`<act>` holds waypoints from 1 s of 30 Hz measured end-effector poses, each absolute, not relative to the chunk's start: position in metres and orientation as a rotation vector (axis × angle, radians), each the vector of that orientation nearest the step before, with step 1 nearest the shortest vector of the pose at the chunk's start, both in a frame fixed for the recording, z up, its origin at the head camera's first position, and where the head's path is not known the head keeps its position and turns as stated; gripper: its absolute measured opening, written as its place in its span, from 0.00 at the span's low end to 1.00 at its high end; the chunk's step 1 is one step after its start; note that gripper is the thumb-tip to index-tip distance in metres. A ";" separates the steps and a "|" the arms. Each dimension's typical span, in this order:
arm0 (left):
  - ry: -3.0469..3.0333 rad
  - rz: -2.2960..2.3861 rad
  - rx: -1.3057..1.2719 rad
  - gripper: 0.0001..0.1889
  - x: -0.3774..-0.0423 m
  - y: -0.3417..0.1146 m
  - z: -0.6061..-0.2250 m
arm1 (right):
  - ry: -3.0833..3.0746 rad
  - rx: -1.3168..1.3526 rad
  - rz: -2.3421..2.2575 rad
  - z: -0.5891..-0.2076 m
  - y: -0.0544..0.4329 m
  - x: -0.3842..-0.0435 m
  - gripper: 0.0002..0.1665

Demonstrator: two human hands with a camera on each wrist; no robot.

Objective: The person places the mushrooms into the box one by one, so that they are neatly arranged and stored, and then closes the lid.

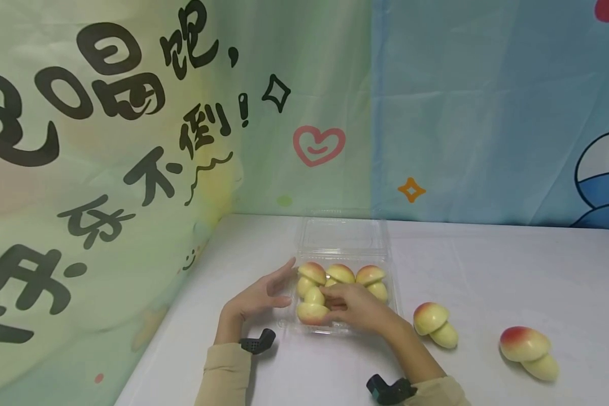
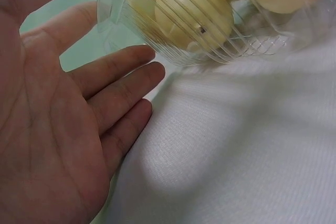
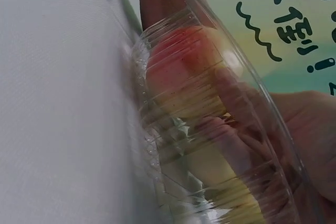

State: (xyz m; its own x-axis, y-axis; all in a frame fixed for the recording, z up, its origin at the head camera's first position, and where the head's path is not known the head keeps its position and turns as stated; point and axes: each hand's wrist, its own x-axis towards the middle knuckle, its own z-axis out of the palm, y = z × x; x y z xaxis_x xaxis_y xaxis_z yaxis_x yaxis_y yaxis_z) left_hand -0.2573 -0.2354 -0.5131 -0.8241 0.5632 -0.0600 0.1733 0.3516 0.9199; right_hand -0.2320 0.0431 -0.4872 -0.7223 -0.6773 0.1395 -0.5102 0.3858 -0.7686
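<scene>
"Hands?"
"The left hand (image 1: 261, 291) is spread beside one clear box (image 1: 344, 238); in it, just left of the right hand (image 1: 359, 307), a toy mushroom (image 1: 310, 314) is pinched by that hand."
"Handling?"
"Light, firm and slippery, it is judged; best gripped round the cap."
"Count?"
"Three more mushrooms (image 1: 312, 272) are seen boxed beyond the right hand, two loose mushrooms (image 1: 430, 319) on the desk (image 1: 477, 270) to its right."

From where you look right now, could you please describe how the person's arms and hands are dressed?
The left hand and right hand wear no gloves. Both arms have plain beige fabric sleeves. Each wrist carries a small, black, angular camera: one at the left, another at the right.
</scene>
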 end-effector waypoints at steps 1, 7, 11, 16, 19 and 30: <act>2.253 1.466 0.648 0.46 -0.257 -0.235 -0.513 | 2.446 -1.066 -1.246 -0.487 0.043 -0.232 0.32; 2.233 1.484 0.654 0.47 -0.257 -0.236 -0.511 | 2.466 -1.034 -1.283 -0.487 0.039 -0.232 0.33; 2.227 1.487 0.657 0.46 -0.256 -0.235 -0.508 | 2.505 -1.003 -1.287 -0.489 0.037 -0.233 0.33; 2.238 1.478 0.660 0.46 -0.257 -0.235 -0.509 | 2.543 -0.973 -1.265 -0.487 0.037 -0.232 0.34; 2.240 1.480 0.670 0.46 -0.259 -0.236 -0.513 | 2.547 -0.962 -1.264 -0.487 0.036 -0.232 0.35; 2.205 1.505 0.651 0.48 -0.259 -0.237 -0.514 | 2.520 -0.917 -1.305 -0.491 0.036 -0.230 0.35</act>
